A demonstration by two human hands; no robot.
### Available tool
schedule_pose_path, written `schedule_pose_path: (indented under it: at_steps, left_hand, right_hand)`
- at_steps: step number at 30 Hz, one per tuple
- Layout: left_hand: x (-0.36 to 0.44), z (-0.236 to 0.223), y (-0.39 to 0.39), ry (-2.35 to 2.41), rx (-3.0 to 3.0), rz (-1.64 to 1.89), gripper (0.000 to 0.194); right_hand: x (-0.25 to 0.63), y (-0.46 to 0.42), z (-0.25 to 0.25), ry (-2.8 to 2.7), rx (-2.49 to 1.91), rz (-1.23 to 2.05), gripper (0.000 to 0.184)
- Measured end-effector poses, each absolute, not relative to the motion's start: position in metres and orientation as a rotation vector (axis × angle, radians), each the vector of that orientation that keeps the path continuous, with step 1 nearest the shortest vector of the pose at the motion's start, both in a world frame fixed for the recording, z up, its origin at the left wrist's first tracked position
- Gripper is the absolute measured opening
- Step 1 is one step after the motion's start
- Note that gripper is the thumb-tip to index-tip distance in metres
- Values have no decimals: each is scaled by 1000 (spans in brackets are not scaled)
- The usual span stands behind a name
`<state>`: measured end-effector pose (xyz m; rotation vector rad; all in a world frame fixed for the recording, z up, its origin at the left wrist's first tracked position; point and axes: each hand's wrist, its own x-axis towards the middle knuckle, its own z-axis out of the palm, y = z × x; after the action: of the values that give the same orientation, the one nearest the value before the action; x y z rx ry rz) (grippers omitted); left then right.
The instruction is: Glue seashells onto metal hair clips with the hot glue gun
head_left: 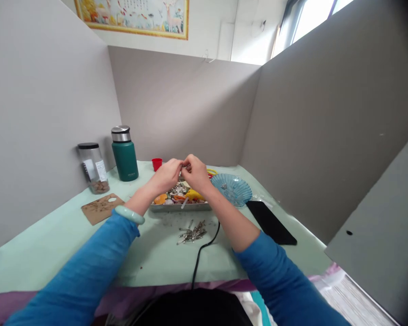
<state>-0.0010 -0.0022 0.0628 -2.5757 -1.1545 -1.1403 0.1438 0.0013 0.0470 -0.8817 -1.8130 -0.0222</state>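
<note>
Both my hands meet over the far part of a metal tray (177, 208) filled with shells and colourful small pieces. My left hand (169, 174) has its fingers pinched together, a pale green bangle (129, 214) on its wrist. Against it, my right hand (195, 174) is also closed in a pinch. Whatever lies between the fingertips is too small and hidden to name. Below, on the table, lies a small heap of shiny metal pieces (194, 232). A yellow piece (193, 195) in the tray sits just under my right hand.
A blue glass plate (236, 192) with small bits stands right of the tray, near a black flat object (271, 222). A green flask (124, 158), a jar (94, 170), a red cup (157, 164) and a brown board (101, 208) stand or lie left. A black cable (204, 246) crosses the front.
</note>
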Motion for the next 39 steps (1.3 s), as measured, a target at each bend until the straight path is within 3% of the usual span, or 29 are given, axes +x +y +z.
schedule_pose_path:
  at_steps: [5,9,13,17,22,33,39]
  left_hand:
    - [-3,96,46,-1304,-2450,-1180,30]
    - [-16,108,82,-1624,-2665,-1145,25]
    - [-31,96,107,-1863,-2740,-805,19]
    - [-32,80,127,-1868,-2816,-438,29]
    - [-14,75,170,-1590,-2799,-374,31]
    - [126,108,256,-1283,-2939,-156,32]
    - [111,118,264,-1318,-2900,-211,33]
  right_hand:
    - [133,49,81,-1800,-924,10,12]
    - [133,81,99,-1802,-1138,444,14]
    - [136,93,95,-2087,-1304,857,18]
    - [129,106,84,-2352,-1393,903,12]
    - [133,124,86,-2580,-1366,968,13]
    - [196,83,102,-2676,-1528,748,17]
    - [139,98,63,-2867,-1226,226,23]
